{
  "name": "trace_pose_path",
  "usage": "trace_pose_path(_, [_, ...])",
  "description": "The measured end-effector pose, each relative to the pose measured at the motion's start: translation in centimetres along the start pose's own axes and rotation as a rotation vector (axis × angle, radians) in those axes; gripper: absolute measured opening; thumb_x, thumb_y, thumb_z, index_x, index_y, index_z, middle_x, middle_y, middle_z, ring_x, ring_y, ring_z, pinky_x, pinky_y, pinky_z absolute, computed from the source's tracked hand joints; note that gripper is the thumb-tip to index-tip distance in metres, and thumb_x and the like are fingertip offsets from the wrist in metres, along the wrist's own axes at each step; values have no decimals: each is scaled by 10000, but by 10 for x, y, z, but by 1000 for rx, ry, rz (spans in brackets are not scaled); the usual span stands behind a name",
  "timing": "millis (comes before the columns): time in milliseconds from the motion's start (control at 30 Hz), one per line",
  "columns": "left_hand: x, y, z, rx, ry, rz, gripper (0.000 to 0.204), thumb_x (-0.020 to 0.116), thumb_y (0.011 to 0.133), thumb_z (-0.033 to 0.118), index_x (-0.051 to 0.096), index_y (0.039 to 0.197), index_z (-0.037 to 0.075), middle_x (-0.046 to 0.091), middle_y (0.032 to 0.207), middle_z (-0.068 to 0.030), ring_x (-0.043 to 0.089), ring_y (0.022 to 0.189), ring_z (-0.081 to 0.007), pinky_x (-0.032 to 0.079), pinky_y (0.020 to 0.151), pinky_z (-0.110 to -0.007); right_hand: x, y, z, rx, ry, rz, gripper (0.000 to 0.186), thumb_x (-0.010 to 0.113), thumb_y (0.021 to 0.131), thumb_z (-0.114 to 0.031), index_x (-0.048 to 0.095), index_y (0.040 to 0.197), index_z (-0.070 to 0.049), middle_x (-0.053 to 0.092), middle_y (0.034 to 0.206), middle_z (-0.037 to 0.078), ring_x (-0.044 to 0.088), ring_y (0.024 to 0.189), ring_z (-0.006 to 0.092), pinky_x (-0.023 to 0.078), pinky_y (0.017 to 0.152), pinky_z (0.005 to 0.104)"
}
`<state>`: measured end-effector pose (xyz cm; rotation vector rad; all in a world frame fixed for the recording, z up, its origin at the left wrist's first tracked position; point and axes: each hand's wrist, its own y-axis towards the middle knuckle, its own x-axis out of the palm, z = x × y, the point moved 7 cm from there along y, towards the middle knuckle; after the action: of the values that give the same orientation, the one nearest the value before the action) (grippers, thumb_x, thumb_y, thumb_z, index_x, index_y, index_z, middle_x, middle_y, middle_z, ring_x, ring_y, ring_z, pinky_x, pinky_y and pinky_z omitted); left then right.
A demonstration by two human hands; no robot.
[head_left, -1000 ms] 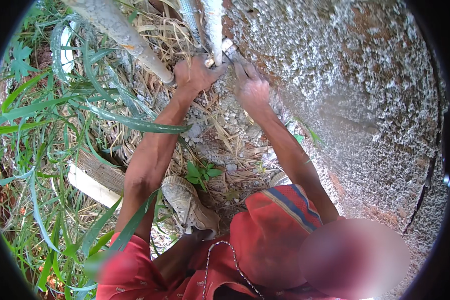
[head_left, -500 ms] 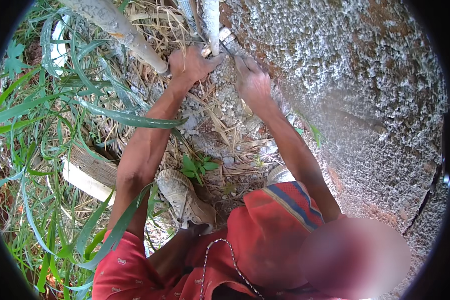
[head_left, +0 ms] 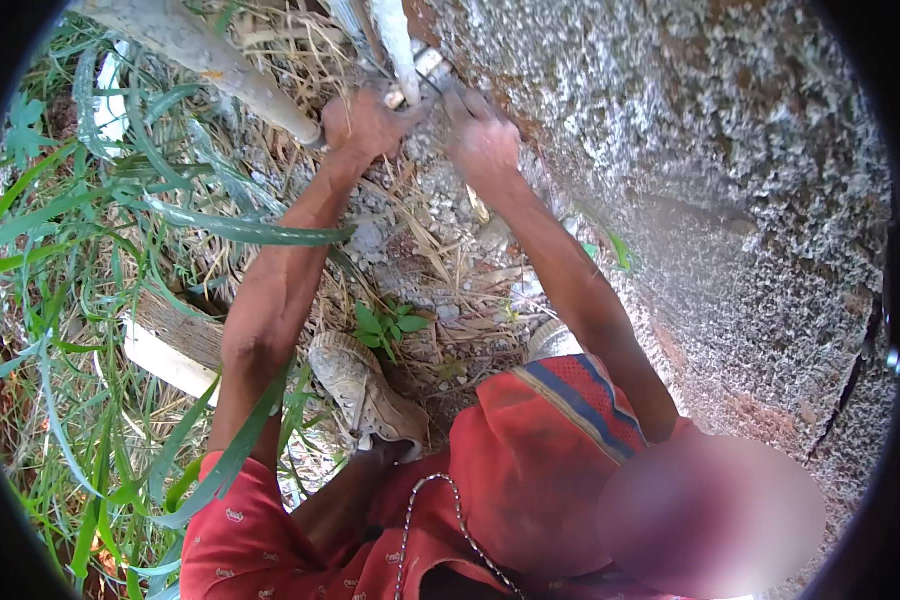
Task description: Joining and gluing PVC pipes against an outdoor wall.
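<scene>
Both my hands work low by the foot of a thin whitish pole (head_left: 397, 50). My left hand (head_left: 363, 125) lies left of the pole, its fingers curled and its thumb reaching toward the pole's lower end; what it grips, if anything, is hidden. My right hand (head_left: 484, 142) is to the right of the pole, fingers bent and pinched on a thin dark wire (head_left: 429, 85) that runs up-left toward the pole. A short pale stick (head_left: 416, 77) crosses behind the pole's foot. Motion blurs the fingertips.
A rough, white-speckled wall (head_left: 660, 130) rises along the right. One thick pale pole (head_left: 205, 60) slants in from the upper left, ending beside my left hand. Long green grass (head_left: 100, 260) fills the left side. A board (head_left: 170, 360) lies near my shoe (head_left: 362, 385).
The view has shifted slightly, so the poles and hands sit a little further left and the hands a touch lower relative to the pole. Both hands stay at the pole's foot.
</scene>
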<state>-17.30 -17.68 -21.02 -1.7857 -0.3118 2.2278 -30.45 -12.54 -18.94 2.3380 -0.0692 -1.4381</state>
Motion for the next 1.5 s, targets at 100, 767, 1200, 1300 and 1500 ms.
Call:
trace_pose_path(100, [1, -1, 1, 44, -12, 75, 705, 503, 628, 693, 632, 830, 30, 626, 669, -151, 625, 627, -293, 498, 586, -387, 10, -3, 8, 45, -23, -79, 371, 550, 676, -33, 521, 1046, -42, 576, 969, 122, 616, 774, 257, 514, 548, 332])
trace_pose_path(767, [4, 2, 1, -3, -12, -129, 726, 501, 609, 732, 634, 910, 85, 629, 708, -163, 625, 701, -309, 492, 634, -375, 3, 6, -4, 23, -21, -141, 410, 516, 674, -1, 503, 1084, 9, 557, 919, 131, 602, 727, 252, 513, 492, 337])
trace_pose_path(1200, [1, 3, 2, 71, 65, 60, 708, 502, 609, 727, 634, 854, 75, 624, 646, -128, 625, 648, -291, 491, 645, -378, 6, -12, 3, -6, -80, -103, 386, 506, 699, -12, 493, 1085, 8, 536, 879, 137, 601, 676, 258, 521, 497, 325])
trace_pose_path(1300, [3, 6, -9, 0, 78, 3, 714, 509, 596, 734, 645, 881, 94, 620, 648, -137, 623, 651, -298, 491, 627, -384, 12, 15, -16, 53, -2, -250, 364, 471, 711, 35, 499, 1074, 33, 544, 862, 132, 589, 602, 235, 508, 463, 334])
trace_pose_path(1500, [7, 8, -2, 55, 53, -13, 673, 507, 603, 732, 640, 802, 103, 601, 579, -101, 616, 587, -259, 489, 569, -362, 13, 10, 2, 52, -11, -174, 329, 495, 689, 26, 525, 1017, 27, 556, 843, 129, 584, 587, 188, 464, 381, 306])
